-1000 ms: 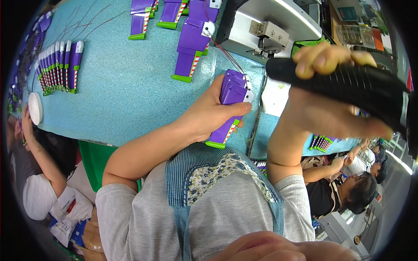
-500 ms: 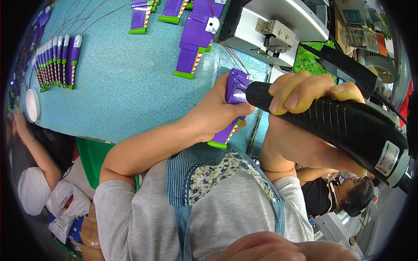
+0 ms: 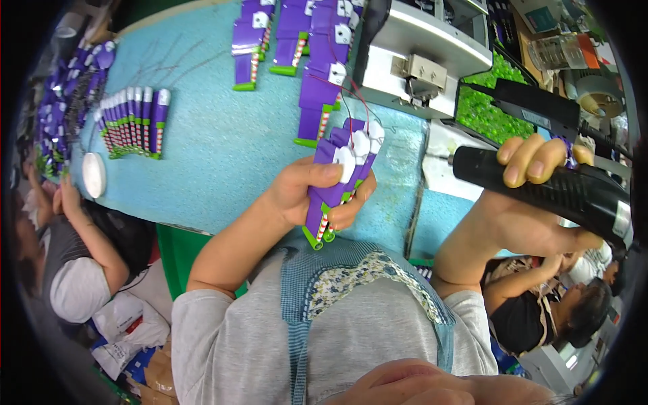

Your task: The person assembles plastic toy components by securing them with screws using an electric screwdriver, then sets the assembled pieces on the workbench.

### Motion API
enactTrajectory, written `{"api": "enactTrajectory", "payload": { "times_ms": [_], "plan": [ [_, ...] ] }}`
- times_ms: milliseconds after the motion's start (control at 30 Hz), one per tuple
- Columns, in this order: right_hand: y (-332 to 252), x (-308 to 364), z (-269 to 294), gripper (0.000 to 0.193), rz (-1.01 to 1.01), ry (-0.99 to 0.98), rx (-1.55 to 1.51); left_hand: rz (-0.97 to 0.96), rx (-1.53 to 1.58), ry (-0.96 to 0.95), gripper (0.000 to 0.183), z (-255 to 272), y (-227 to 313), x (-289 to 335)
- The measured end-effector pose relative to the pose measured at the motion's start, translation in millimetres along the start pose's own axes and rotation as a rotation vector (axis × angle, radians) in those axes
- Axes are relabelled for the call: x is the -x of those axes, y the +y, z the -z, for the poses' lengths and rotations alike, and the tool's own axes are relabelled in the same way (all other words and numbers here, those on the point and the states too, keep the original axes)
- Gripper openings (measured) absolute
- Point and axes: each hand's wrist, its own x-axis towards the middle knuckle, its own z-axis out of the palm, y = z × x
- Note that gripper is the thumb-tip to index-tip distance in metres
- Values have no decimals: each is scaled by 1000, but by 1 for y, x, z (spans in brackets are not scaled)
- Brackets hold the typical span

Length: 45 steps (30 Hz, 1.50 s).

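My left hand (image 3: pixel 290 196) is closed around a purple plastic toy wing (image 3: pixel 327 187) with overlapping panels. White rounded pieces sit along its upper part, with green tips and red-and-white striped edges lower down. Thin red and dark wires rise from it, and my thumb presses on one white piece. A black electric screwdriver (image 3: pixel 570 196) is gripped in my right hand (image 3: pixel 506 219), its tip pointing left and apart from the wing. Beyond the left hand lie several similar purple wings (image 3: pixel 317 94) on the blue mat (image 3: pixel 209 135).
A row of folded purple wings (image 3: pixel 135 118) and a white round lid (image 3: pixel 94 175) lie at left. At right stand a metal-fronted machine (image 3: pixel 422 64), a tray of small green parts (image 3: pixel 496 101) and a second black tool (image 3: pixel 536 101). Other people (image 3: pixel 88 263) sit on both sides.
The screwdriver has moved right, off the purple wing. The wing in my left hand has turned and fanned out, showing its white pieces. The view has shifted, so the table appears farther right.
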Motion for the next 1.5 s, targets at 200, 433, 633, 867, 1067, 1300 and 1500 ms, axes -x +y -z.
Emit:
{"api": "enactTrajectory", "payload": {
  "times_ms": [200,433,633,867,1067,1300,1500],
  "plan": [
    [10,27,20,89,-88,181,-45,-63,-46,-12,54,-4,22,8],
    [16,32,16,81,-114,253,-45,-565,-1357,1115,56,-38,119,-12],
    [26,32,9,88,-134,216,-61,-667,-2143,1416,67,-4,137,-35],
    [27,34,15,83,-190,262,64,-1035,-2043,1224,39,-21,118,42],
    [36,30,3,81,-213,188,39,-536,-2449,1945,67,-8,149,147],
    [42,31,0,84,-218,171,31,-492,-2645,1705,59,-10,124,129],
    [41,32,-8,80,-233,181,44,-359,-1811,1486,66,-17,146,129]
  ]
}}
